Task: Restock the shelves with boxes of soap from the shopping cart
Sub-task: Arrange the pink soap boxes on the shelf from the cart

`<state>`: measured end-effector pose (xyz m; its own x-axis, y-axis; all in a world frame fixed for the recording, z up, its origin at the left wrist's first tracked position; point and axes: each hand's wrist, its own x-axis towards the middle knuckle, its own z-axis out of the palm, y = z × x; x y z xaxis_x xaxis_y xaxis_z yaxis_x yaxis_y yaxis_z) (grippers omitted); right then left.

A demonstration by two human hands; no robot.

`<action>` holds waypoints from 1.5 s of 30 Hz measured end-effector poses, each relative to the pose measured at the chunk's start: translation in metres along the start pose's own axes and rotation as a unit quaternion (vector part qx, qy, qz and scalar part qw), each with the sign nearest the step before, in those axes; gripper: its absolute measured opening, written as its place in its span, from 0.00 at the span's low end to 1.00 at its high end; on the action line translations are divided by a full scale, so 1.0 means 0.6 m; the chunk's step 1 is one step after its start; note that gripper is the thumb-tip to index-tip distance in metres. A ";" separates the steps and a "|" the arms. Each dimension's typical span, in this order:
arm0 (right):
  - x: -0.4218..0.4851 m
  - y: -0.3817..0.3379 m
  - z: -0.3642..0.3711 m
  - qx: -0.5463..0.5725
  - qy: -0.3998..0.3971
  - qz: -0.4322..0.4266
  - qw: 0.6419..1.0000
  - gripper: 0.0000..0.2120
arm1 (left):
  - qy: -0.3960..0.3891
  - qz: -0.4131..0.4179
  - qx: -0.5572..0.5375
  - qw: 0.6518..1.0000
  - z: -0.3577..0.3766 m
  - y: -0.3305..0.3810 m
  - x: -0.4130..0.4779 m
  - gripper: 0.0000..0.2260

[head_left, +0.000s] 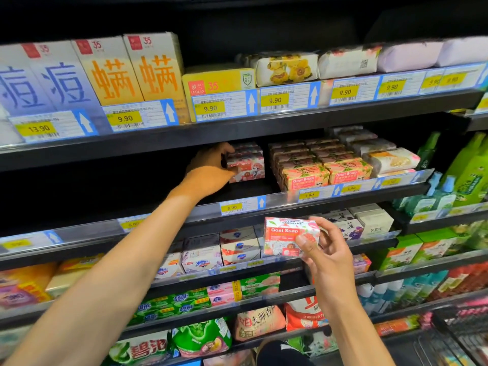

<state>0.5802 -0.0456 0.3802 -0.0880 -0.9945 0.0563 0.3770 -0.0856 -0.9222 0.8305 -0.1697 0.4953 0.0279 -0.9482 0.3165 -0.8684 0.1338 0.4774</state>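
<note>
Left grip: left hand (211, 167) clasps the shelved box (247, 169) on the middle shelf (245, 190).
Right grip: right hand (326, 250) pinches the spare box (289, 235), below and right of the left grip.
Advice: seat the shelved box square, label outward, before letting go.

- Left hand (211, 167): bare; back of hand and knuckles in view, fingertips hidden.
- Left forearm (126, 260): bare along its whole visible length, from wrist to lower-left frame edge; slim, smooth in outline.
- Right hand (327, 254): bare; thumb and four fingers in view; thumbnail (303, 240) short and plain.
- Right forearm (351, 320): bare from wrist to bottom frame edge.
- Dark garment (282, 352): black fabric at bottom centre, between the forearms, bearing a small white mark; cut off by the frame, kind of garment cannot be told.
</note>
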 end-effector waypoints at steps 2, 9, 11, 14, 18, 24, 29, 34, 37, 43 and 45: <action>0.011 -0.010 0.012 0.005 -0.006 -0.022 1.000 0.24 | -0.056 0.018 -0.145 0.988 -0.019 0.028 -0.053 0.12; 0.036 -0.049 0.076 0.025 -0.048 -0.088 0.995 0.22 | -0.109 0.107 -0.160 0.975 -0.043 0.069 -0.160 0.19; 0.043 -0.055 0.093 0.017 -0.056 -0.107 0.993 0.23 | -0.086 0.097 -0.189 0.973 -0.055 0.065 -0.158 0.18; 0.047 -0.053 0.106 -0.092 -0.056 -0.161 0.981 0.27 | -0.066 0.061 -0.259 0.962 -0.066 0.055 -0.142 0.16; 0.065 -0.002 0.081 -0.363 -0.051 -0.327 0.871 0.22 | -0.032 -0.019 -0.339 0.940 -0.064 0.033 -0.101 0.15; 0.088 0.072 0.052 -0.512 -0.092 -0.410 0.749 0.20 | -0.041 -0.074 -0.289 0.954 -0.027 0.004 -0.034 0.15; 0.094 0.083 0.048 -0.525 -0.090 -0.413 0.739 0.18 | -0.052 -0.056 -0.176 0.981 -0.001 -0.015 -0.005 0.18; 0.093 0.087 0.048 -0.524 -0.087 -0.400 0.747 0.18 | -0.046 -0.046 -0.149 0.987 0.014 -0.019 0.002 0.19; 0.094 0.089 0.048 -0.518 -0.086 -0.400 0.751 0.18 | -0.035 -0.020 -0.098 0.994 0.016 -0.013 0.003 0.19; 0.093 0.089 0.050 -0.520 -0.087 -0.389 0.755 0.19 | -0.018 -0.001 -0.019 1.000 0.026 -0.019 0.011 0.19; 0.093 0.090 0.049 -0.526 -0.090 -0.389 0.751 0.20 | -0.014 -0.005 -0.004 1.000 0.030 -0.020 0.012 0.20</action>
<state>0.6227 -0.1074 0.3450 0.2567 -0.6689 0.6977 -0.6701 -0.6434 -0.3703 0.8323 -0.1836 0.4768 0.0226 -0.9569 0.2894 -0.8640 0.1269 0.4872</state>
